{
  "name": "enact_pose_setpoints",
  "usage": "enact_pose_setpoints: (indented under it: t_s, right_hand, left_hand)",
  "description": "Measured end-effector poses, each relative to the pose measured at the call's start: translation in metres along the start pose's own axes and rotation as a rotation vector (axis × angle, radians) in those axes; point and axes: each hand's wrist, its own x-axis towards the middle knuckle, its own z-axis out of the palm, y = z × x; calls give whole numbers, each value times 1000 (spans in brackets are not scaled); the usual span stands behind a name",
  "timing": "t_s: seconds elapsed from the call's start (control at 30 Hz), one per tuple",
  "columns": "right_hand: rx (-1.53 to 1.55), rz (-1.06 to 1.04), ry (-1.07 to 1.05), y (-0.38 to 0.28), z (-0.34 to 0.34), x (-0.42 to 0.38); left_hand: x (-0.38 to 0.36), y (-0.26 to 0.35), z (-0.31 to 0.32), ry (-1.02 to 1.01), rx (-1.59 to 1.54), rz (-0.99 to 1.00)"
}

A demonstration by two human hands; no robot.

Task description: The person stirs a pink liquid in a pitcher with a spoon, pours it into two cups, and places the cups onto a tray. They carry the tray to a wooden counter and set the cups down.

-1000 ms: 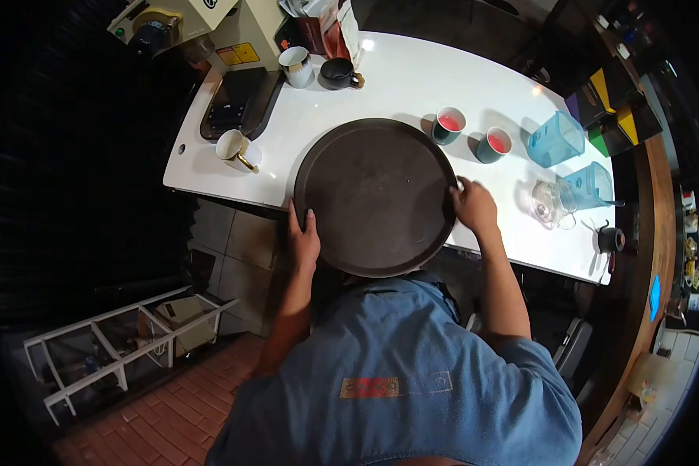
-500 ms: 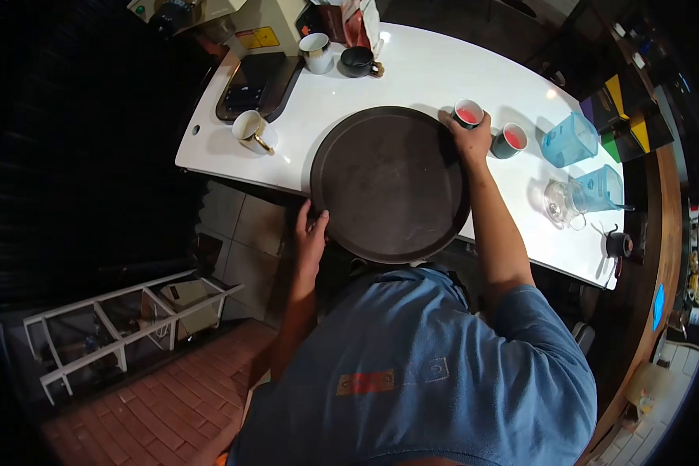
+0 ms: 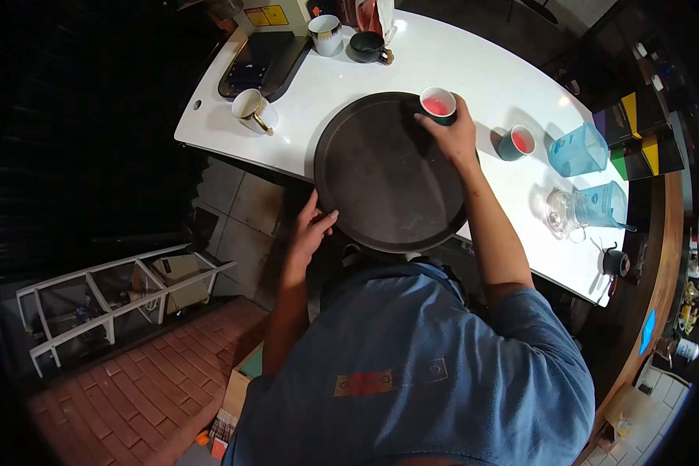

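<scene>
A dark cup with red drink [image 3: 438,104] is in my right hand [image 3: 453,136], over the upper right part of a round dark brown tray [image 3: 388,175]. My left hand [image 3: 312,231] grips the tray's left rim, thumb on top and fingers at the edge. The tray lies partly over the white counter and overhangs its near edge. To the right of my right hand, a second cup with red drink [image 3: 516,144] stands on the counter. Whether the held cup touches the tray I cannot tell.
On the white counter [image 3: 474,58] stand a gold-handled mug [image 3: 254,112], a white mug [image 3: 325,36], a black cup [image 3: 366,47], a black scale [image 3: 260,66], two blue pitchers [image 3: 580,151] and a glass jug [image 3: 565,211]. A white metal rack [image 3: 124,307] is at lower left.
My right hand has lifted the cup from the counter and brought it left over the tray. My left hand stays at the tray's left rim.
</scene>
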Motion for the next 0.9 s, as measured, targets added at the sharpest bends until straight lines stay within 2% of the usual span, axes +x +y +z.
enact_pose_setpoints:
  t_s: [0.17, 0.43, 0.5, 0.53, 0.57, 0.63, 0.7, 0.77, 0.83, 0.9]
  right_hand:
    - [-97, 22, -103, 3, 13, -6]
    - [-65, 76, -72, 8, 3, -6]
    - [-86, 34, -97, 5, -3, -10]
    - [-67, -94, -57, 10, -7, -10]
    - [-69, -87, -47, 12, -17, -10]
    - [-200, -187, 133, 10, -45, -12]
    - [-550, -332, 425, 35, -73, -10]
    - [-604, -180, 573, 41, -96, -17]
    - [-735, -102, 606, 62, -107, -20]
    - [-402, 149, 334, 77, -115, -21]
  left_hand:
    - [3, 4, 13, -11, 26, 24]
    - [13, 1, 27, 7, 29, 37]
    - [13, 6, 28, -26, 33, 51]
    - [14, 6, 28, -38, 40, 49]
    - [16, 5, 28, -24, 48, 34]
    - [17, 5, 30, -16, 61, 14]
    - [19, 6, 34, 12, 62, -19]
    - [21, 6, 39, 5, 68, -11]
    - [25, 6, 44, -2, 73, 0]
    - [27, 8, 50, -17, 80, 20]
